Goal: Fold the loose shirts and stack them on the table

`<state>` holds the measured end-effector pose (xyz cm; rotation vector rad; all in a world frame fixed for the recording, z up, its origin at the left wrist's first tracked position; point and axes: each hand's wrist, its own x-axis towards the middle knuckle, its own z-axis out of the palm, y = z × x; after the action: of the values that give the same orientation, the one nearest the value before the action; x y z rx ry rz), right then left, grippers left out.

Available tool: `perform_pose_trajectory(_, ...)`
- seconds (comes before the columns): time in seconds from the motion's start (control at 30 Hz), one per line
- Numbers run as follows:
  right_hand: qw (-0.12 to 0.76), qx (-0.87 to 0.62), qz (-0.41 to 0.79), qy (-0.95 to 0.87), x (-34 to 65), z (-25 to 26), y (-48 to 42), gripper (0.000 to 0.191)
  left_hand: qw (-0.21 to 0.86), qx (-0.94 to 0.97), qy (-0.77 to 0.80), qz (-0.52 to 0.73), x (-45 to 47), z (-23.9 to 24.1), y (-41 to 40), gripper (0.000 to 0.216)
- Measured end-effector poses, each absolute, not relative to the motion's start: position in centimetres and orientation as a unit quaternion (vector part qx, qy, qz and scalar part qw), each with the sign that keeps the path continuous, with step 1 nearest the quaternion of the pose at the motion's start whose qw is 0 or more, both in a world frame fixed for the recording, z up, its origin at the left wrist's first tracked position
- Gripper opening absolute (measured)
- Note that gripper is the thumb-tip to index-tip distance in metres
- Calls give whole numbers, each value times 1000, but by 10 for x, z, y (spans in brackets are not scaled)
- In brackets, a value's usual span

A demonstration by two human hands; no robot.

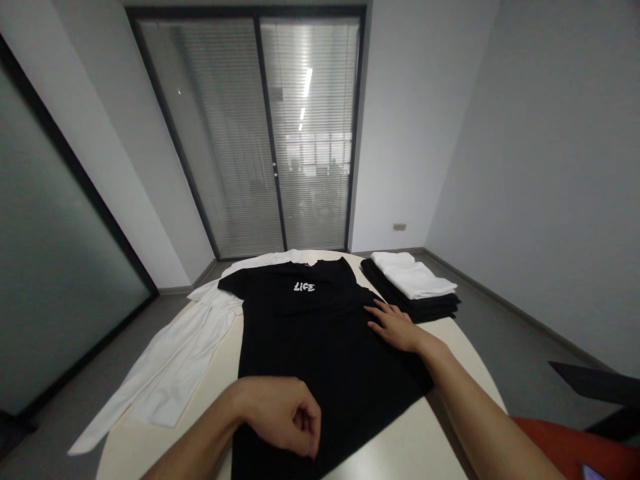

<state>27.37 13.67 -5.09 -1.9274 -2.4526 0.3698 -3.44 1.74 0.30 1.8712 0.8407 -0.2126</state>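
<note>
A black T-shirt [305, 347] lies spread on the table, its small white lettering [304, 287] upside down to me and its collar at the far side. My left hand [285, 413] is closed over the near part of the shirt, fingers curled toward the thumb. Whether fabric is caught between those fingertips is hidden. On the shirt's right side, below the right sleeve, my right hand [395, 327] rests flat with its fingers spread. The cloth shows only slight wrinkles.
White long-sleeved clothing [185, 360] lies along the table's left side, partly under the black shirt, one sleeve hanging over the edge. Folded black clothes [430, 310] with a folded white garment [415, 275] on top sit at the right. An orange chair [565, 443] stands beside the pale table [400, 440].
</note>
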Motion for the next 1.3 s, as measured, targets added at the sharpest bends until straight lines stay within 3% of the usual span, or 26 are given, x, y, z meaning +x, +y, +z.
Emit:
perform_pose_trajectory(0.07,0,-614,120,-780,274,-51,136,59,590,739,309,-101,-34,3,18,16)
perform_pose_trajectory(0.13,1,-613,123,-781,273,-51,135,60,581,745,320,-69,-32,2,20,25)
perform_pose_trajectory(0.3,45,-593,103,-797,266,-46,131,58,264,877,382,126,-28,-11,31,49)
perform_pose_trajectory(0.43,119,-520,105,-839,255,-41,127,59,174,892,410,83,-33,-36,44,85)
perform_pose_trajectory(0.67,24,-517,188,-835,241,-52,121,99,140,901,406,62,-36,-55,49,82)
perform_pose_trajectory(0.97,1,-564,138,-814,232,-60,105,93,138,901,411,29,-39,-47,33,87)
perform_pose_trajectory(1.3,-14,-602,168,-781,231,-49,24,95,189,922,338,8,-45,-30,-10,90)
